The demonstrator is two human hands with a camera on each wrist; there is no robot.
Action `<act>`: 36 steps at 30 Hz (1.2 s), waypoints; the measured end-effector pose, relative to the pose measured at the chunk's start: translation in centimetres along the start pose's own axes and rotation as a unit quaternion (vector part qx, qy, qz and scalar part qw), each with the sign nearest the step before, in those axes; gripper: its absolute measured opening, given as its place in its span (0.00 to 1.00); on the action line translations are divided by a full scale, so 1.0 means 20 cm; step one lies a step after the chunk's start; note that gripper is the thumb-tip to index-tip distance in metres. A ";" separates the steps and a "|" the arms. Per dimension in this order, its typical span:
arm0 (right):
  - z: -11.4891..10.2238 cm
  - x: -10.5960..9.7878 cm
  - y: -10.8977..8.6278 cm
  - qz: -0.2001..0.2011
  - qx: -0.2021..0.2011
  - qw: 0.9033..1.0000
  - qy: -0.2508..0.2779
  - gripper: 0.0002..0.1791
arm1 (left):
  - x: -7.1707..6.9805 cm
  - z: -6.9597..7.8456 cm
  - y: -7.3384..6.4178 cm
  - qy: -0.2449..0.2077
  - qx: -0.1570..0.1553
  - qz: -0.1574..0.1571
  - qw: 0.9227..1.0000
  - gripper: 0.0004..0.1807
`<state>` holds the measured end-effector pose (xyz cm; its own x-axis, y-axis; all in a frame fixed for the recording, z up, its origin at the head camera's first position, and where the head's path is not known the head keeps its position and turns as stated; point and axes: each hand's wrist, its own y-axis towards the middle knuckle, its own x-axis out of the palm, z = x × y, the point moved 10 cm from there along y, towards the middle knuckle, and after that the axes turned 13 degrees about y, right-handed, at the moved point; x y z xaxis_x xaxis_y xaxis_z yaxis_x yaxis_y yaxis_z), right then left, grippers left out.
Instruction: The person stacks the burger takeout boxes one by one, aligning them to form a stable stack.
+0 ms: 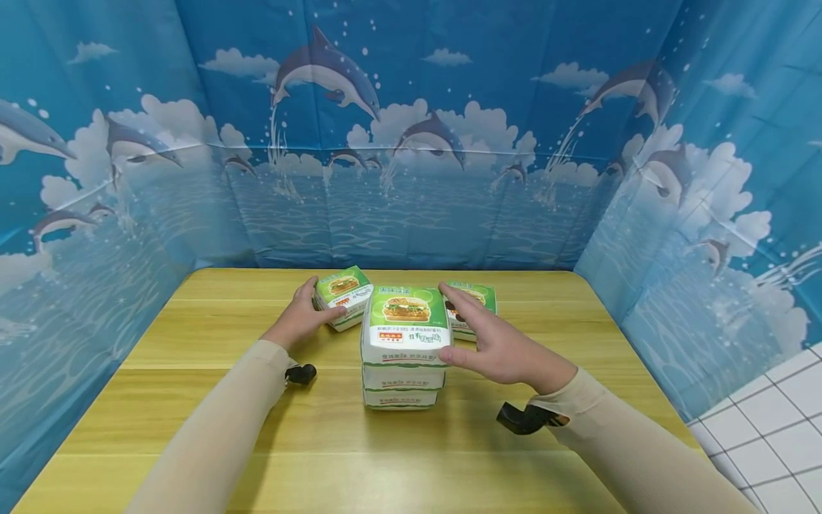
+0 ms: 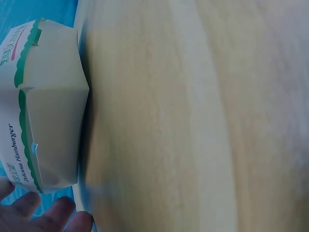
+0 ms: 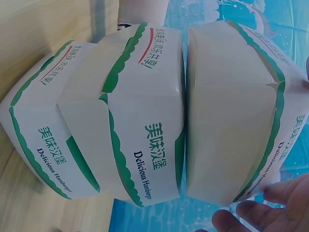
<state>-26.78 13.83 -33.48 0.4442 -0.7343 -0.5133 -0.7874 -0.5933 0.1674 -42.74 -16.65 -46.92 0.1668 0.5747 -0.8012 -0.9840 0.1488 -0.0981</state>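
Three white-and-green hamburger boxes stand stacked mid-table, the top box (image 1: 406,321) printed with a burger. My right hand (image 1: 497,343) holds this top box from its right side, thumb at the front corner and fingers at the back. Beneath it are the middle box (image 3: 145,106) and the bottom box (image 3: 48,121). At the back left, my left hand (image 1: 302,314) grips another hamburger box (image 1: 347,289), with the thumb in front and the fingers along its left and far side. That box sits angled on the table.
One more hamburger box (image 1: 483,300) stands behind the stack to the right, partly covered by my right hand. All rest on a yellow wood-grain table (image 1: 359,464). A blue dolphin curtain (image 1: 411,214) hangs behind and at both sides.
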 end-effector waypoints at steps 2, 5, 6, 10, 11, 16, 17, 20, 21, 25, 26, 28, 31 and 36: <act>0.00 0.00 0.00 0.001 0.002 1.000 -0.002 0.51 | 0.00 0.00 0.00 -0.009 0.001 -0.001 1.000 0.69; 0.00 0.00 0.00 0.001 0.001 1.000 -0.002 0.51 | 0.01 0.00 0.01 -0.021 0.006 -0.005 1.000 0.71; 0.00 0.00 0.00 0.001 0.001 1.000 -0.002 0.51 | 0.01 0.00 0.01 -0.025 0.007 -0.006 1.000 0.72; 0.00 0.00 0.00 0.000 0.000 1.000 0.000 0.51 | 0.01 0.01 0.01 -0.038 0.013 -0.004 0.999 0.71; 0.00 0.00 0.00 0.000 0.000 1.000 0.000 0.51 | 0.01 0.01 0.01 -0.036 0.014 -0.004 0.999 0.71; 0.00 0.00 0.00 0.000 0.004 1.000 0.000 0.51 | 0.01 0.00 0.01 -0.033 0.013 0.002 0.999 0.70; 0.00 0.00 0.00 0.000 0.005 1.000 0.000 0.51 | 0.01 0.00 0.01 -0.031 0.013 0.003 0.999 0.70; 0.01 0.00 -0.01 0.000 0.007 1.000 0.002 0.51 | 0.00 -0.01 0.01 -0.031 0.010 0.009 0.999 0.71; 0.01 0.00 -0.01 0.000 0.007 1.000 0.003 0.51 | 0.00 -0.01 0.01 -0.030 0.009 0.012 0.999 0.71; 0.01 0.00 -0.01 0.000 0.009 1.000 -0.001 0.51 | -0.03 -0.02 0.00 -0.035 0.009 0.028 0.999 0.72; 0.01 0.01 -0.01 0.000 0.008 1.000 -0.002 0.50 | -0.05 -0.02 0.00 -0.039 0.010 0.033 0.999 0.72; 0.01 0.01 -0.01 0.001 0.006 1.000 -0.005 0.51 | -0.07 -0.02 -0.02 -0.050 0.016 0.041 0.998 0.71; 0.00 0.01 -0.01 0.001 0.004 1.000 -0.006 0.51 | -0.13 -0.01 -0.04 -0.064 0.027 0.052 0.996 0.71; 0.00 0.00 -0.01 0.001 0.005 1.000 -0.008 0.51 | -0.24 0.03 -0.10 -0.083 0.043 0.065 0.994 0.71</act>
<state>-26.62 13.87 -33.58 0.4356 -0.7305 -0.5260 -0.7931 -0.5879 0.1596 -41.57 -19.12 -42.58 0.0545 0.7166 -0.6954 -0.9901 0.1291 0.0554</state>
